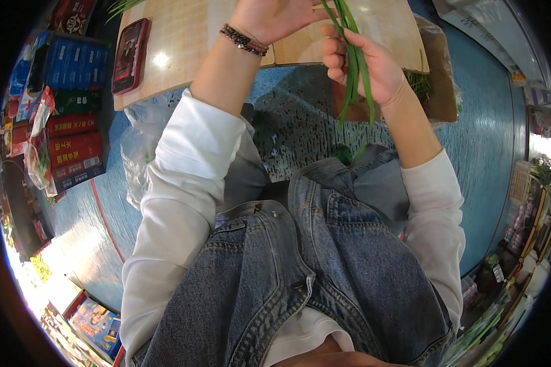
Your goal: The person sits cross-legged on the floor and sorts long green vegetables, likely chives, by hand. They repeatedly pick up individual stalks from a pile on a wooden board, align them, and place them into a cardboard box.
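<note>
A small bunch of long, flat green leaves, like Chinese chives (pixel 360 69), hangs from my right hand (pixel 362 64), pinched between thumb and fingers above the table's near edge. The leaf ends droop below that hand, and the upper part runs out of the picture at the top. My left hand (pixel 280 18), with beaded bracelets at the wrist, reaches over the wooden table (pixel 179 46). Its palm shows and its fingers extend towards the upper part of the bunch; the fingertips are partly cut off or hidden, so whether they grip any leaves is unclear.
A phone in a red case (pixel 130 57) lies at the table's left. More green leaves (pixel 124 7) stick out at the top left corner. A cardboard box (pixel 441 78) with greens stands right of the table. Clear plastic bags (pixel 140 151) hang below its left edge, near stacked cartons (pixel 75 149).
</note>
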